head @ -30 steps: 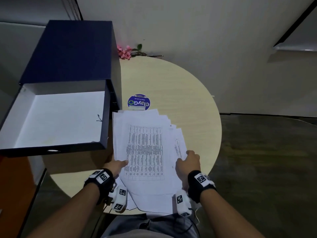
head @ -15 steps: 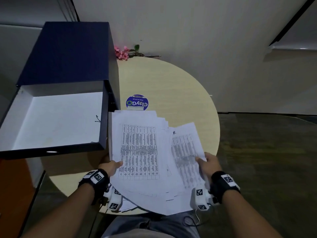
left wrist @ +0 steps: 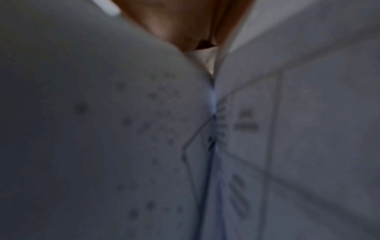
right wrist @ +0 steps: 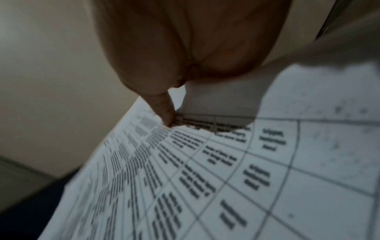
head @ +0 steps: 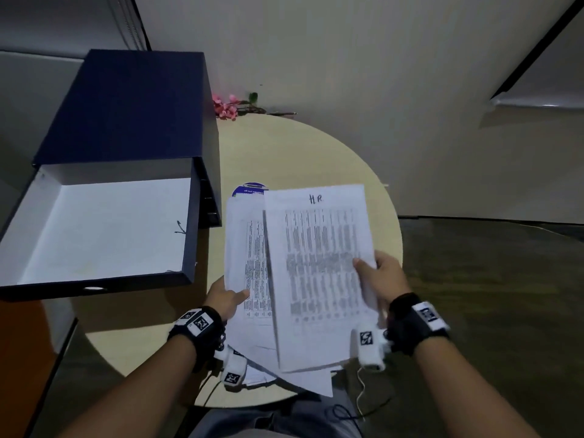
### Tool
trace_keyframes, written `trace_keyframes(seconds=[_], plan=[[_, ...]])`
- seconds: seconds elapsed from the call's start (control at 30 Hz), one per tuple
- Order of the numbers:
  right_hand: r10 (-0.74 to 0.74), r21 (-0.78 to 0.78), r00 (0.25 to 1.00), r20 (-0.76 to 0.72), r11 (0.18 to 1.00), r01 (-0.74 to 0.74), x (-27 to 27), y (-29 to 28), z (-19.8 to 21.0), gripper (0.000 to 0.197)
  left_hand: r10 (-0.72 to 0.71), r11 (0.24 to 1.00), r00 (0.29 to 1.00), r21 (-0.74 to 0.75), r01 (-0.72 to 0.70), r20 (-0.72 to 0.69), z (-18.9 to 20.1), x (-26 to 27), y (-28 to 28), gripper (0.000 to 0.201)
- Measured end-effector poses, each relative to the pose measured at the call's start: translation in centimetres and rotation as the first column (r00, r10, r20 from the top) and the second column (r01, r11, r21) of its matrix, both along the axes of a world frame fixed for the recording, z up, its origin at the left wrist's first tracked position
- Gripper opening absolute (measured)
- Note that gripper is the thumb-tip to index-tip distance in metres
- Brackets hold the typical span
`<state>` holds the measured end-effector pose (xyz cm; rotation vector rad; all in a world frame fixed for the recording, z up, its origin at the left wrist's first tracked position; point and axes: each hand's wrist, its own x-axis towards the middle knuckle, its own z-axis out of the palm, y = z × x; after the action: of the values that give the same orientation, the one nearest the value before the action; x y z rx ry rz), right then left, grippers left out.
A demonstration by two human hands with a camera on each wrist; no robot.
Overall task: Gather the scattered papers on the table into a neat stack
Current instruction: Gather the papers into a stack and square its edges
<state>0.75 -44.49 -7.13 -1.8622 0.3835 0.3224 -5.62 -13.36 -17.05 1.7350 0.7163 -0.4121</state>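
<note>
1. White printed sheet [head: 319, 273], thin and flexible, marked "H.R." above a dense table, is pinched at its right edge by the right hand [head: 380, 279], thumb on top.
2. Left hand [head: 224, 298] holds the fanned paper pile [head: 249, 263] at centre frame, thumb curled over its left edge.
3. Round pale wood-grain counter [head: 303, 153] lies beneath.
4. Rigid navy box [head: 126, 121], white-lined, sits open at upper left.

Two hands show, the left hand [head: 225, 298] and the right hand [head: 380, 279], each holding one bundle of papers: the left bundle [head: 249, 263] and the right bundle [head: 319, 273]. One round bench [head: 284, 153] carries one blue box [head: 126, 121], one round sticker [head: 249, 188] and one sprig of pink flowers [head: 227, 107].
</note>
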Motion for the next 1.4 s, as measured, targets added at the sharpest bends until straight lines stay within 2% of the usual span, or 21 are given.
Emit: trace_keyframes(seconds=[0.07, 0.2, 0.23, 0.33, 0.43, 0.5, 0.57, 0.67, 0.73, 0.8, 0.87, 0.93, 1.0, 1.03, 1.07, 1.1, 1.17, 1.2, 1.23, 1.3, 1.4], plan=[[-0.015, -0.042, 0.998, -0.065, 0.999, 0.012, -1.1, 1.3, -1.9, 0.018, 0.002, 0.997, 0.999, -0.071, 0.002, 0.047, 1.0, 0.6, -0.2, 0.043], [-0.066, 0.161, 0.971, -0.229, 0.981, 0.104, -1.2, 2.1, -3.5, 0.047, 0.012, 0.988, 0.975, -0.151, 0.021, 0.220, 5.0, 1.4, -0.8, 0.037], [-0.047, 0.207, 0.977, -0.209, 0.974, 0.091, -1.0, 2.1, -3.3, 0.048, 0.018, 0.984, 0.964, -0.177, 0.030, 0.265, 6.3, 1.6, -1.3, 0.032], [0.002, 0.194, 1.000, -0.006, 0.981, -0.001, -0.8, 2.6, 0.1, 0.022, 0.034, 0.982, 0.951, -0.185, 0.025, 0.308, 10.3, 2.2, -2.7, 0.026], [-0.049, 0.133, 0.974, 0.222, 0.991, 0.020, -0.5, 3.0, 3.1, 0.013, 0.004, 0.987, 0.912, -0.145, 0.062, 0.411, 12.3, 3.0, -3.5, 0.036], [-0.042, 0.080, 0.963, 0.268, 0.997, 0.021, -0.2, 3.1, 3.6, 0.011, -0.042, 0.990, 0.854, -0.091, 0.104, 0.518, 13.5, 3.4, -3.7, 0.054], [0.017, 0.037, 0.977, 0.214, 0.999, -0.025, -0.3, 3.3, 3.1, 0.021, -0.025, 0.992, 0.848, -0.094, 0.088, 0.529, 13.8, 3.8, -3.8, 0.067], [0.060, -0.046, 0.990, 0.129, 0.997, -0.054, -0.4, 3.8, 2.2, 0.038, -0.019, 0.993, 0.827, -0.087, 0.082, 0.562, 13.1, 4.3, -4.0, 0.059], [0.001, -0.041, 0.988, 0.154, 0.999, 0.005, -0.2, 4.0, 1.8, 0.030, 0.016, 0.996, 0.819, -0.083, 0.039, 0.573, 13.1, 4.6, -4.0, 0.052], [-0.054, 0.041, 0.976, 0.211, 0.998, 0.046, 0.2, 3.8, 1.8, 0.022, 0.128, 0.982, 0.833, -0.184, -0.032, 0.538, 13.4, 5.0, -3.9, 0.050], [-0.087, 0.100, 0.964, 0.252, 0.993, 0.064, 0.4, 3.2, 1.4, 0.031, 0.170, 0.969, 0.838, -0.242, -0.047, 0.518, 13.5, 5.0, -3.9, 0.058], [-0.066, 0.069, 0.979, 0.192, 0.996, 0.054, 0.5, 2.9, 0.8, 0.034, 0.229, 0.958, 0.834, -0.269, -0.101, 0.502, 13.3, 5.0, -3.8, 0.055], [-0.028, 0.109, 0.985, 0.167, 0.994, 0.010, 0.2, 2.8, 1.4, 0.026, 0.283, 0.950, 0.844, -0.257, -0.180, 0.456, 12.9, 5.1, -3.8, 0.049], [-0.065, 0.187, 0.973, 0.223, 0.982, 0.022, 0.5, 2.7, 1.3, 0.020, 0.278, 0.954, 0.853, -0.232, -0.191, 0.441, 12.6, 5.2, -3.7, 0.048], [-0.131, 0.257, 0.982, 0.137, 0.962, 0.092, 0.9, 2.8, 1.1, 0.020, 0.248, 0.963, 0.875, -0.202, -0.177, 0.415, 12.2, 5.3, -3.7, 0.048], [-0.140, 0.106, 0.978, 0.155, 0.987, 0.124, 0.7, 2.9, 0.8, 0.022, 0.215, 0.971, 0.906, -0.182, -0.157, 0.365, 12.0, 5.3, -4.0, 0.048], [-0.145, 0.142, 0.987, 0.062, 0.981, 0.135, 0.4, 2.5, -0.6, 0.025, 0.249, 0.956, 0.931, -0.223, -0.191, 0.268, 11.8, 5.0, -4.1, 0.046], [-0.157, 0.182, 0.986, 0.055, 0.973, 0.145, 0.4, 2.3, -1.2, 0.040, 0.237, 0.958, 0.932, -0.229, -0.176, 0.275, 12.0, 5.1, -4.2, 0.042], [-0.151, 0.134, 0.988, 0.043, 0.981, 0.144, 0.4, 2.1, -1.5, 0.050, 0.205, 0.968, 0.926, -0.203, -0.145, 0.316, 12.3, 5.3, -4.3, 0.040], [-0.213, 0.274, 0.966, 0.143, 0.947, 0.168, 0.4, 2.3, -0.2, 0.034, 0.217, 0.970, 0.900, -0.183, -0.157, 0.379, 13.3, 5.4, -4.6, 0.042], [-0.250, 0.288, 0.933, 0.259, 0.942, 0.173, 0.0, 2.9, 1.2, 0.036, 0.206, 0.967, 0.860, -0.233, -0.105, 0.467, 13.9, 5.2, -4.3, 0.027]])
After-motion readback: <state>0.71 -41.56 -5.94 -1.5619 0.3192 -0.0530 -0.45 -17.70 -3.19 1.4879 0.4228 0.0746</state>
